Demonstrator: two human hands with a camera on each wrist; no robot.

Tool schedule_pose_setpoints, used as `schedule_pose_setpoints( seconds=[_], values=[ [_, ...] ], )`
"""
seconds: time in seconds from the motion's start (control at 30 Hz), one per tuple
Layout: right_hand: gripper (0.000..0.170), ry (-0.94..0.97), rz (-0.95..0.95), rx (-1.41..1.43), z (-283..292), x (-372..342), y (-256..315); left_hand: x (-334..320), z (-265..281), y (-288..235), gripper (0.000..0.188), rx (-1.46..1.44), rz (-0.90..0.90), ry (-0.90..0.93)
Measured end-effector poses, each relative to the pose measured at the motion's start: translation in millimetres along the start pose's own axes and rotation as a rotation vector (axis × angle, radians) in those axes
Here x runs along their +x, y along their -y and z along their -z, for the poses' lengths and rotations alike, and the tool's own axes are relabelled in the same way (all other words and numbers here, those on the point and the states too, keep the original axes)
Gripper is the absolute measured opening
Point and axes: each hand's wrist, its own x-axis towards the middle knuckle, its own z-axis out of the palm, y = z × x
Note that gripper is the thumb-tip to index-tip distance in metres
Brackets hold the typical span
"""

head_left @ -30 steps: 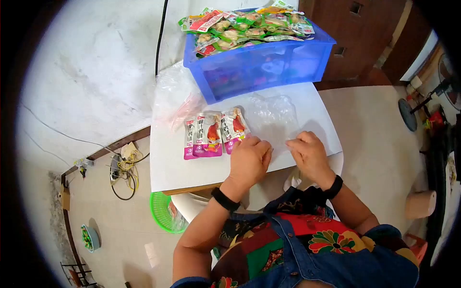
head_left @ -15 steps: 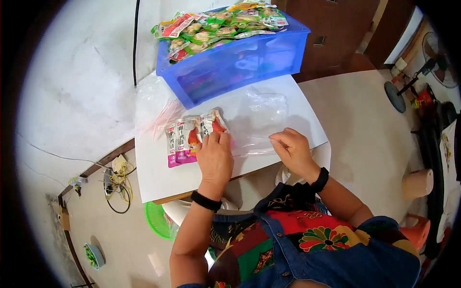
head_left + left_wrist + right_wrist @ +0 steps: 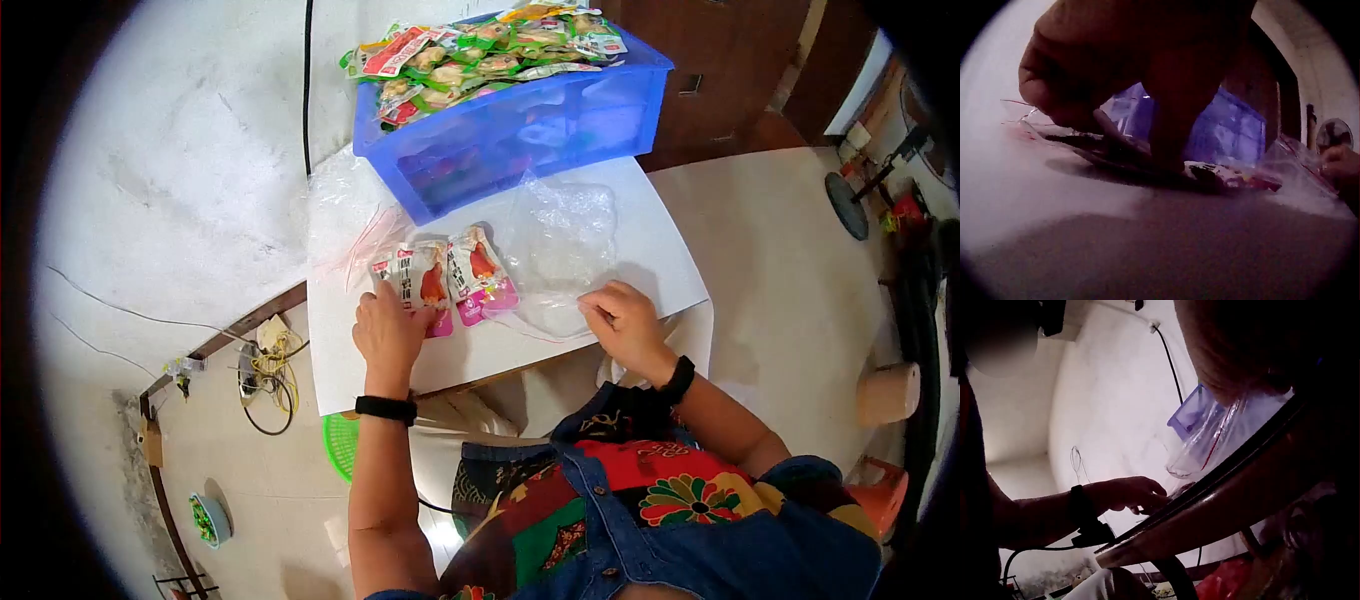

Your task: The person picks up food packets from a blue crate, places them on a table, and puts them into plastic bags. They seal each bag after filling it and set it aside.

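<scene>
My left hand is at the lower left of two overlapping white-and-pink food pouches. Its fingers lie along their left side and its thumb is by the lower edge; the left wrist view shows the fingertips and thumb down on the packs. A third pouch lies just to the right, partly under the near corner of a clear plastic zip bag. The right hand pinches that bag's near edge, where a red zip line shows in the right wrist view.
A blue plastic crate heaped with green food packs stands at the back of the white table. More clear bags with red lines lie at its left. A green basket is below the table's front left.
My left hand has moved left, from the bag's edge past the right pouch to the two left pouches. The right hand stays at the bag's near edge, and the bag lies flatter.
</scene>
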Motion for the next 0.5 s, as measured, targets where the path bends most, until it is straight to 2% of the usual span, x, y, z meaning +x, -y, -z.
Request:
schedule_pose_setpoints(
  seconds=[0.1, 0.17, 0.27, 0.4, 0.47, 0.5],
  values=[
    [0.006, -0.007, -0.012, 0.002, -0.3, -0.3, 0.8, 10.3, -9.4, 7.5, 0.051, -0.113, 0.051, 0.012],
    [0.009, 0.029, -0.09, 0.055, -1.2, 0.4, 0.0, 12.0, -8.5, 7.1, 0.047, -0.154, 0.031, 0.019],
    [0.011, 0.02, -0.085, 0.074, -1.2, 0.4, 0.3, 21.1, -20.7, 22.1, 0.034, -0.348, 0.063, 0.081],
    [0.011, 0.008, -0.066, 0.037, -1.6, 0.9, 1.1, 17.9, -30.5, 34.7, 0.025, -0.462, -0.042, 0.098],
    [0.01, 0.052, -0.081, 0.027, -1.5, 0.6, -0.9, 11.3, -22.6, 31.2, 0.013, -1.029, 0.178, 0.172],
    [0.01, 0.047, -0.087, 0.025, -0.6, 0.1, 0.4, 6.0, -17.1, 30.8, 0.013, -1.026, 0.172, 0.178]
  ],
)
